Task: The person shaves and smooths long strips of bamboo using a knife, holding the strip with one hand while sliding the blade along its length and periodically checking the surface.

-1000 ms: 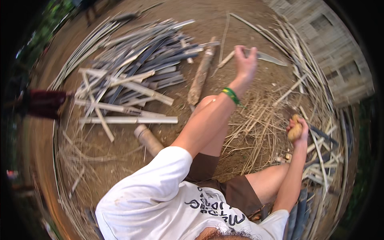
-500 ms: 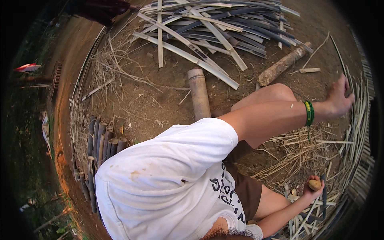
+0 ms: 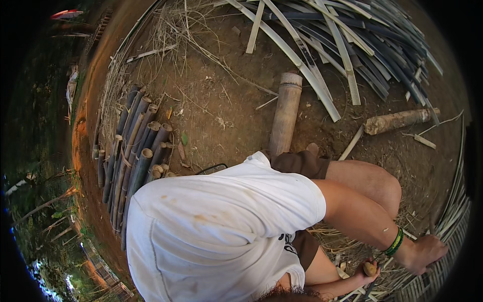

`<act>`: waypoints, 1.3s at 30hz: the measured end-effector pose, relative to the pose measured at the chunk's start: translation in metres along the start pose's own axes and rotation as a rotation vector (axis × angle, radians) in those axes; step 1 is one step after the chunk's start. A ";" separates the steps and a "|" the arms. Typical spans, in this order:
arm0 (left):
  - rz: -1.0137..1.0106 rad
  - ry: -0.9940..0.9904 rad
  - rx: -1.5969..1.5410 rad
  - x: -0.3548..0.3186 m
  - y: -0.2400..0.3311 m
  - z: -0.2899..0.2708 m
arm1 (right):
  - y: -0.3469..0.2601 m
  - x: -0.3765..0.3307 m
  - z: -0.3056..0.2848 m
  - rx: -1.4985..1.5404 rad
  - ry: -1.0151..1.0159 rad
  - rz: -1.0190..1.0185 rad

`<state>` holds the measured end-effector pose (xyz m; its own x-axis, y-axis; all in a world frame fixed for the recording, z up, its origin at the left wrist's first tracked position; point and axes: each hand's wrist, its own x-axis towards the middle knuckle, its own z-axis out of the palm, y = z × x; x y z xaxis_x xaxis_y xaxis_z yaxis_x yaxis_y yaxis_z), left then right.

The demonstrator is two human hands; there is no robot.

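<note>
Right hand (image 3: 366,274) gripped tan, rounded object (image 3: 371,268). Left hand (image 3: 426,253) curled near pale, thin bamboo strips (image 3: 455,207), right edge of brown dirt ground (image 3: 211,133); grasp could not be told.

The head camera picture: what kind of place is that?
Probably an outdoor yard where bamboo is cut up: there is bare brown dirt, a pile of split strips and a stack of cut poles.
</note>
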<state>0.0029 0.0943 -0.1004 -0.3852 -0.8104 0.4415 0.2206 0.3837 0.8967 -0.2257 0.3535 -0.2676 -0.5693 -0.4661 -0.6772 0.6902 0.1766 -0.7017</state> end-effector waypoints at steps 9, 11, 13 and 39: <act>0.109 0.074 0.061 0.003 -0.005 0.006 | 0.022 -0.026 0.074 0.022 0.269 -0.169; 0.155 0.174 0.048 0.007 -0.006 0.001 | 0.018 -0.014 0.059 0.134 0.159 -0.139; 0.201 0.341 0.019 0.016 -0.010 -0.008 | 0.010 -0.006 0.048 0.279 -0.107 -0.009; 0.144 0.308 -0.040 0.022 -0.016 -0.026 | 0.012 -0.050 0.030 0.490 0.001 -0.186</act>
<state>0.0140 0.0584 -0.1062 -0.0605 -0.8473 0.5276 0.2902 0.4908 0.8215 -0.1757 0.3531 -0.2353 -0.7024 -0.4503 -0.5513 0.7053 -0.3356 -0.6245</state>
